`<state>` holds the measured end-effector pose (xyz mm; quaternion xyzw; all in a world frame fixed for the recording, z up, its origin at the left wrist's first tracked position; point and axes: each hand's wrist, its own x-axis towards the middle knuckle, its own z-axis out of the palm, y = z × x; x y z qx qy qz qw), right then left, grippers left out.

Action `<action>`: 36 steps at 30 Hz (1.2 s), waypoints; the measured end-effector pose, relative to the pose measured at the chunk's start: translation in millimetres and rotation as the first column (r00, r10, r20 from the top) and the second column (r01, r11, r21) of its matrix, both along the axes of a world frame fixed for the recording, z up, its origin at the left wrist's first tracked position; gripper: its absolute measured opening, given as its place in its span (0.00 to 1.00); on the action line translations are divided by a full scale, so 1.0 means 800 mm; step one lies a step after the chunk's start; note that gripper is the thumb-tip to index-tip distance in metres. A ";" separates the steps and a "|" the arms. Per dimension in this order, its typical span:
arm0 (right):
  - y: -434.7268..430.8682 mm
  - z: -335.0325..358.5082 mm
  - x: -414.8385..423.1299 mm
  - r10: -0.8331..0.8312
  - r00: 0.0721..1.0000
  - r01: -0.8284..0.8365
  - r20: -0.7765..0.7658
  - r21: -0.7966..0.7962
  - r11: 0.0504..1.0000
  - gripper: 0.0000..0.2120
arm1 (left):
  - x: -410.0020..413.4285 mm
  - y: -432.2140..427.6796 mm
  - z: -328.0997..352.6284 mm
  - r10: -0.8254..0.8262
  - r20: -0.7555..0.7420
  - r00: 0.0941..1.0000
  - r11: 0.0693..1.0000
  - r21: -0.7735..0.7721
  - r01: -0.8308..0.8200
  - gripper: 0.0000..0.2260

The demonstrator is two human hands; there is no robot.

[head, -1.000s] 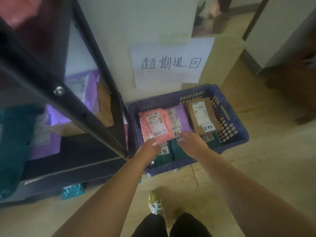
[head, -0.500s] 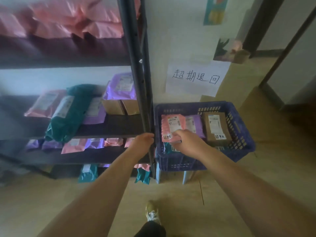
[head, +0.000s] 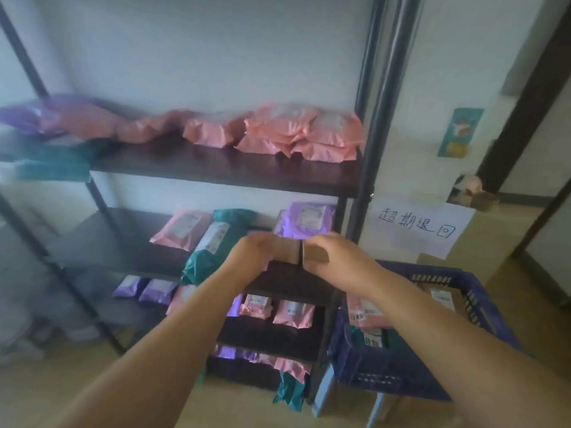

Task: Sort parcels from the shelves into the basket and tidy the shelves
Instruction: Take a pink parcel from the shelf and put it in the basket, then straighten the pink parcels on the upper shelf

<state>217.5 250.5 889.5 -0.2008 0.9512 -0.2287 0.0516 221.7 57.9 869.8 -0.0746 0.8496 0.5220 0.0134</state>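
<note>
Cardboard: my left hand [head: 251, 254] grips the left box [head: 285, 251], my right hand [head: 338, 257] the right box [head: 315, 254]; basket [head: 380, 366] sits lower-right of them.

Dark shelves [head: 222, 171] bearing parcels [head: 304, 131]

The middle shelf's [head: 108, 242] left half lies bare. Its right half is crowded: pink parcel [head: 182, 230], teal parcel [head: 213, 242] overhanging the front edge, purple parcel [head: 306, 220] at the back, left cardboard box [head: 289, 253] and right cardboard box [head: 315, 254] at the right front corner. A black upright [head: 380, 134] stands between that corner and the basket [head: 386, 366].
</note>
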 end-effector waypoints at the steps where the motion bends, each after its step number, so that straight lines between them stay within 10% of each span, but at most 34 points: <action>1: -0.021 0.015 -0.003 0.012 1.000 -0.012 -0.016 0.001 1.000 0.22 | 0.001 -0.019 0.015 -0.008 -0.017 1.000 1.000 -0.030 0.007 0.13; 14: -0.245 0.142 -0.038 0.117 0.982 -0.116 -0.150 0.015 0.993 0.23 | -0.038 -0.297 0.107 0.031 -0.203 0.979 0.991 -0.125 -0.057 0.10; 36: -0.425 0.211 -0.276 0.171 0.965 -0.198 -0.199 -0.124 0.972 0.21 | -0.208 -0.425 0.204 0.143 -0.333 0.932 0.883 -0.383 -0.272 0.14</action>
